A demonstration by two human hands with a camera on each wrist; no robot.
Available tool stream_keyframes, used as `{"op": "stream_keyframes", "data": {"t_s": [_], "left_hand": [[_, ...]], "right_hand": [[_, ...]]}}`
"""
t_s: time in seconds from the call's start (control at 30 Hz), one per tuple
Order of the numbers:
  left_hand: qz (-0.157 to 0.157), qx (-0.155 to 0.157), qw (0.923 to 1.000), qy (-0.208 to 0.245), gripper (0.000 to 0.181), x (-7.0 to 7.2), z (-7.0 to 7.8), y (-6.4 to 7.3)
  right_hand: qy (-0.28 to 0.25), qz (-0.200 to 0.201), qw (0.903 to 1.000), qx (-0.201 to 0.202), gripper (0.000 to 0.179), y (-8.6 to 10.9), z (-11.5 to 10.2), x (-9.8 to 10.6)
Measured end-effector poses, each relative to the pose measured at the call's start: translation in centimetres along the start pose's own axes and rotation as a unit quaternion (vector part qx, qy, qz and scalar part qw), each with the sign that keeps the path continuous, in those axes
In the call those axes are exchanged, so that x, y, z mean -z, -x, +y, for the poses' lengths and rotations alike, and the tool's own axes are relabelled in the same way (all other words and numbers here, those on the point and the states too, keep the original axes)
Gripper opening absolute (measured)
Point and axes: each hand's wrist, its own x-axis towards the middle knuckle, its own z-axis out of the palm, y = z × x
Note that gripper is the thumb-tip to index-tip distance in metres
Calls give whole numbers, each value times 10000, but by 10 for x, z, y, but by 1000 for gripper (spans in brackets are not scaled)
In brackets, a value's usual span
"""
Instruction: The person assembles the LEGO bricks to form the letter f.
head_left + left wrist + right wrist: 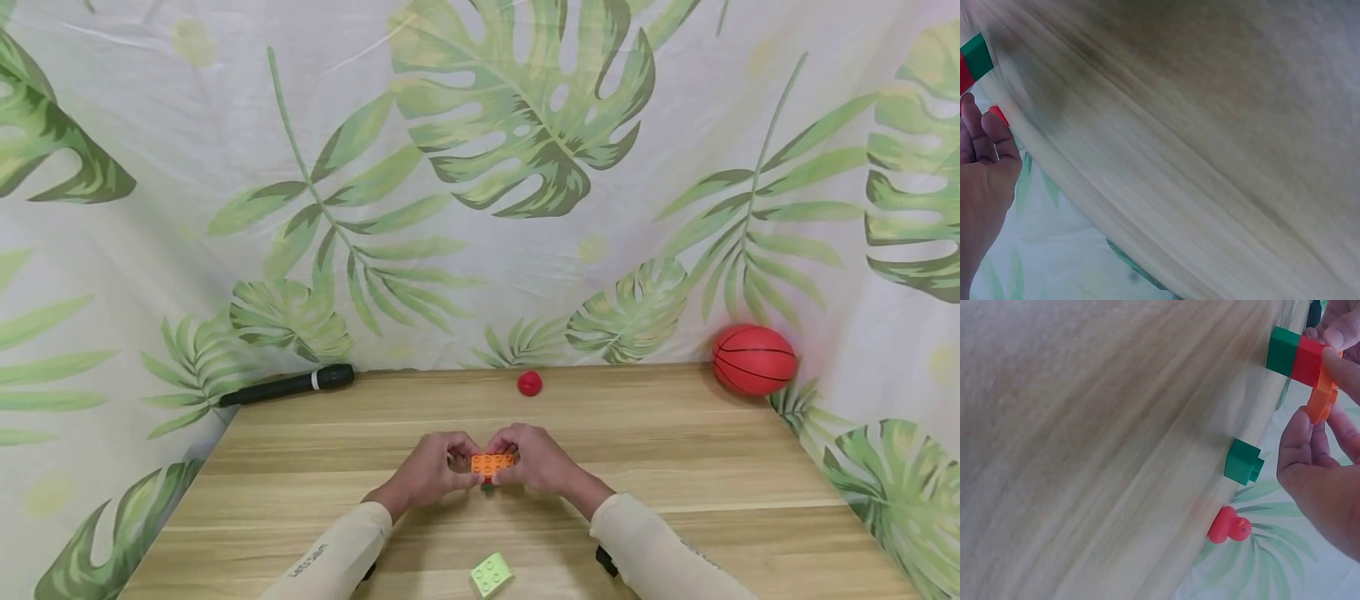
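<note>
An orange toy building block (pixel 492 464) with studs on top is held level between both hands. My left hand (pixel 438 462) pinches its left end, and my right hand (pixel 542 460) grips the right end between thumb and fingers. Beneath it, a red block (pixel 1308 360) and a green block (pixel 1282 351) form a short column with the orange one across the top. In the left wrist view the left hand (pixel 988 162) shows beside the green block (pixel 977 56). Another green block (pixel 1242 461) stands apart on the table near the right hand, hidden in the head view.
A light green block (pixel 491 575) lies at the near side of the wooden table (pixel 300 483). Toward the back edge sit a small red toy (pixel 529 383), a black microphone-like object (pixel 288 387) at left and a red ball (pixel 753 360) at right. A leaf-patterned cloth (pixel 525 275) hangs behind.
</note>
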Motion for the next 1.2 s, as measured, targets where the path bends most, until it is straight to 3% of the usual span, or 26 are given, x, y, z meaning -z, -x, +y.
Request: {"op": "stream_keyframes", "data": {"t_s": [0.2, 0.37, 0.6, 0.8, 1.0, 1.2], "left_hand": [[-42, -3, 10000, 40, 19, 2, -1, 0], [-73, -13, 9999, 87, 19, -1, 1, -2], [-31, 88, 9999, 64, 20, 2, 1, -1], [-12, 109, 9999, 40, 21, 1, -1, -1], [-20, 107, 9999, 5, 22, 0, -1, -2], [13, 116, 9999, 25, 21, 0, -1, 0]], "right_hand": [[250, -123, 9994, 224, 28, 1, -3, 6], [145, -141, 9987, 475, 24, 11, 4, 30], [153, 277, 9993, 181, 23, 20, 27, 62], [-69, 525, 9984, -216, 41, 25, 53, 61], [-452, 474, 9958, -644, 54, 27, 74, 54], [-552, 292, 9970, -453, 59, 23, 80, 50]]}}
